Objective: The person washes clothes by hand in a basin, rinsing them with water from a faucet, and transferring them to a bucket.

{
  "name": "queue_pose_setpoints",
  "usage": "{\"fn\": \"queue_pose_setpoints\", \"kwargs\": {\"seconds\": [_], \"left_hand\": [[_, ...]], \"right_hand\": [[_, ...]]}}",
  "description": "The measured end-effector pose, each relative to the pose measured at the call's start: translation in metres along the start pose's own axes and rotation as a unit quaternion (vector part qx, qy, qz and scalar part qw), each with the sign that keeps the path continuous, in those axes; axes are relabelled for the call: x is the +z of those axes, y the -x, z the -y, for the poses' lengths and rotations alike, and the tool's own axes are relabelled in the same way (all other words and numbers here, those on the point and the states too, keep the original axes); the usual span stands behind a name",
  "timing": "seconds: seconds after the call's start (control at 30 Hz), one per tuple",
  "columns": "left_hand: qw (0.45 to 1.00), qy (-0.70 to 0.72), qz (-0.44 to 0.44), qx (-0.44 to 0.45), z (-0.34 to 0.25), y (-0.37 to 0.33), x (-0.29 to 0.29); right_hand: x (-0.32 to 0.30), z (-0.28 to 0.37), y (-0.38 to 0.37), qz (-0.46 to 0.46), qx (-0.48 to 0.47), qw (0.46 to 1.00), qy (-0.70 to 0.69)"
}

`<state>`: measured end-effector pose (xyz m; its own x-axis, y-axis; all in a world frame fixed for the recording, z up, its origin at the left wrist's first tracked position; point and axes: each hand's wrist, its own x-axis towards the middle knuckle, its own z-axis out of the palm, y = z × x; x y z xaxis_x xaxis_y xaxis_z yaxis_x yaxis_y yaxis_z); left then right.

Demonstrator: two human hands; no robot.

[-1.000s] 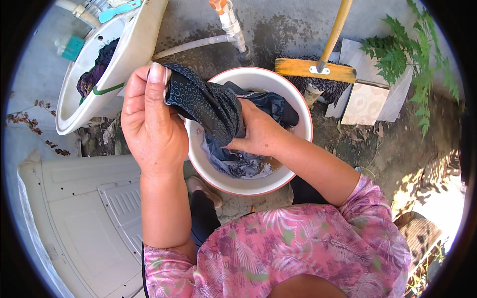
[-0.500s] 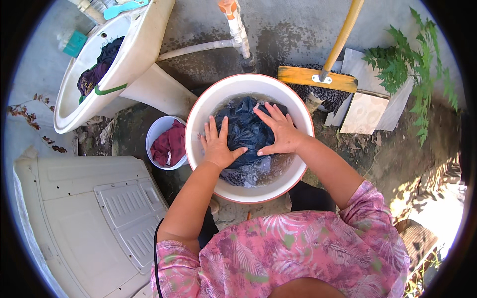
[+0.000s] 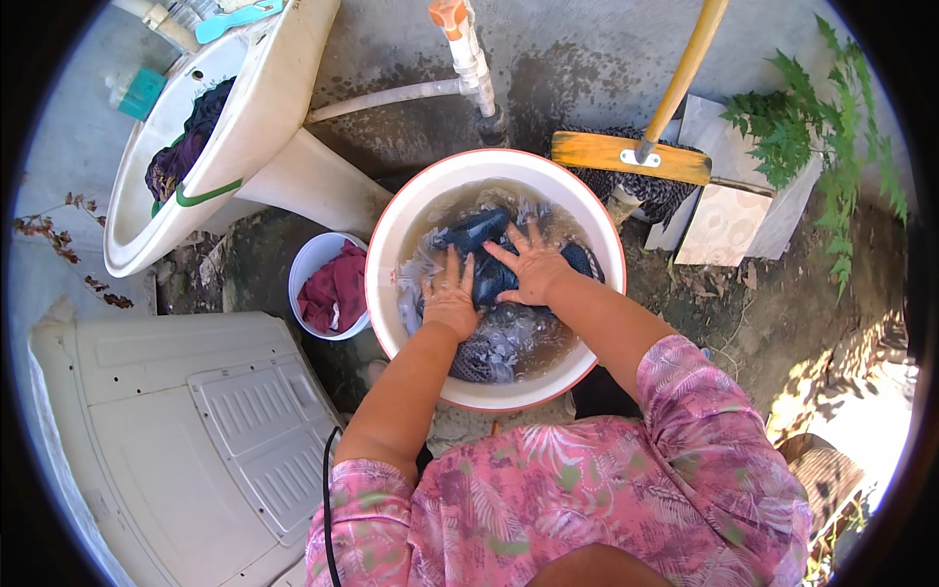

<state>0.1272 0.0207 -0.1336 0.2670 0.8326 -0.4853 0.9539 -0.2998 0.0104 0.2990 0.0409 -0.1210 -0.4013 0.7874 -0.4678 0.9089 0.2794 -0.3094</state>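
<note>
A white tub [image 3: 391, 328] with a red rim stands in front of me, holding murky water and wet dark blue cloth [image 3: 476, 231]. My left hand [image 3: 451, 299] presses down on the cloth at the tub's left middle, its fingers apart and partly under water. To its right, my right hand [image 3: 530, 265] lies on the same cloth with spread fingers. A grey patterned part of cloth [image 3: 479, 360] shows below my left hand, near the tub's front. Where the cloth's edges end under the water I cannot tell.
Left of the tub stands a white bucket [image 3: 297, 284] with maroon cloth [image 3: 335, 287]. A white sink [image 3: 122, 230] holds dark clothes [image 3: 186, 147]. Behind are a pipe [image 3: 476, 68] and a yellow broom head [image 3: 587, 153]; tiles [image 3: 721, 224] lean right. A pale panel [image 3: 147, 391] lies at near left.
Both hands have pushed lower into the tub, and the dark cloth has sunk and spread under them. More murky water shows around it.
</note>
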Motion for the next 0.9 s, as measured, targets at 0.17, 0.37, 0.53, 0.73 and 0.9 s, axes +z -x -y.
{"fn": "queue_pose_setpoints", "kwargs": {"seconds": [0.17,0.37,0.53,0.73,0.9], "left_hand": [[1.000,0.019,0.002,-0.014,0.005,-0.020,0.018],[0.997,-0.055,0.019,-0.042,0.005,-0.017,0.002],[0.971,0.236,-0.011,0.037,0.026,0.013,-0.047],[0.985,0.134,-0.071,0.087,0.045,0.050,-0.078],[0.860,0.459,-0.200,0.097,0.044,0.083,-0.146]], "right_hand": [[0.008,0.013,-0.015,-0.026,0.032,0.995,0.095],[-0.006,0.021,-0.016,-0.047,0.060,0.997,0.006],[-0.015,0.003,0.004,-0.173,0.054,0.971,-0.154],[-0.059,-0.025,0.047,-0.348,-0.003,0.699,-0.624],[-0.109,-0.024,0.080,-0.354,-0.092,0.559,-0.744]]}}
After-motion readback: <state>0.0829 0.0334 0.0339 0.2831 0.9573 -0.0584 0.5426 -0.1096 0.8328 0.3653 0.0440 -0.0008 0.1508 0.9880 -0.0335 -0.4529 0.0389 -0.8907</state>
